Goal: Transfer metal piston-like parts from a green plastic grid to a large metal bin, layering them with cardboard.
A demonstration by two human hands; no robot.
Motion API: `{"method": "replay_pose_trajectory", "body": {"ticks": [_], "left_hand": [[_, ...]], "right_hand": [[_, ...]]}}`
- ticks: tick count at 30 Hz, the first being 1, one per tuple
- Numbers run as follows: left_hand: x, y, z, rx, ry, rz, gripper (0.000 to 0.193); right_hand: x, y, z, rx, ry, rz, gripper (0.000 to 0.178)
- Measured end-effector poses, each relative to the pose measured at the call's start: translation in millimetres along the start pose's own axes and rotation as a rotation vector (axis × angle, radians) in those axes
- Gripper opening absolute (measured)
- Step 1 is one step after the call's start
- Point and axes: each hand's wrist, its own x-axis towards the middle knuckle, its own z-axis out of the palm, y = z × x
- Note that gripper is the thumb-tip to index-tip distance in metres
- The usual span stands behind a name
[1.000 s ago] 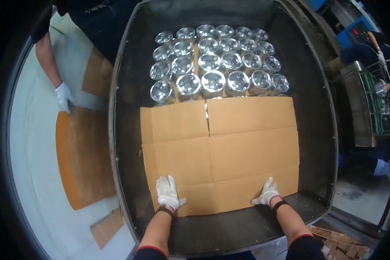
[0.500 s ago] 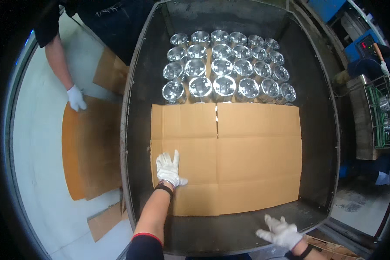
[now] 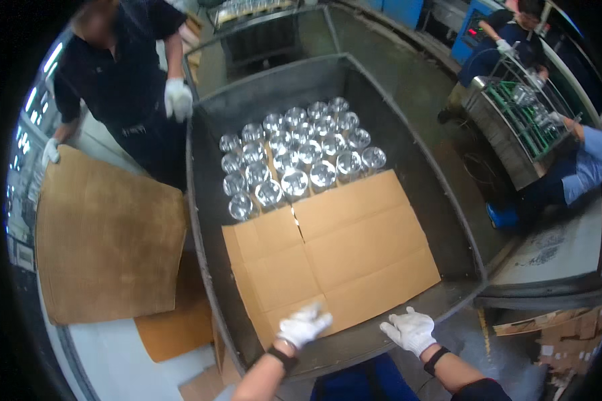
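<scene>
A large flattened cardboard sheet [image 3: 354,247] with creases and a slit lies in a dark metal bin [image 3: 448,194]. It covers the near part. Beyond its far edge stand several rows of shiny clear round containers [image 3: 295,182], with cardboard under them. My left hand [image 3: 304,326], in a white glove, is over the sheet's near edge, slightly blurred, fingers stretched out and holding nothing. Whether it touches the cardboard I cannot tell. My right hand [image 3: 410,331], also gloved, is at the bin's near rim with its fingers apart and nothing in them.
At the left a co-worker [image 3: 124,80] holds a big brown board [image 3: 110,234] upright by its top edge; more cardboard lies below it. Two people stand at a green-slatted rack [image 3: 532,120] on the right. Another bin [image 3: 261,40] is at the back. Cardboard pieces [image 3: 575,341] lie lower right.
The view has tilted and shifted. My left hand has moved off the sheet's left part toward its near edge. My right hand is now at the rim. The co-worker's board has been raised upright.
</scene>
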Motion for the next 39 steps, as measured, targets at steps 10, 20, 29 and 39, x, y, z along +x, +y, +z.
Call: {"method": "replay_pose_trajectory", "body": {"ticks": [10,20,29,39], "left_hand": [[-175.5,66.0,1.9,-0.071,0.02,0.108,0.063],[-206.7,84.7,38.9,0.01,-0.11,0.219,0.07],[-151.6,226.8,94.8,0.454,-0.165,0.372,0.069],[-75.0,362.3,159.5,0.631,-0.158,0.389,0.058]], "right_hand": [[-76.3,-36.1,2.3,0.201,0.527,0.008,0.049],[-195.9,13.2,45.9,0.481,0.447,0.494,0.056],[-272.7,127.9,156.2,0.735,0.669,0.791,0.06],[-406.6,222.6,197.7,1.031,0.445,1.016,0.069]]}}
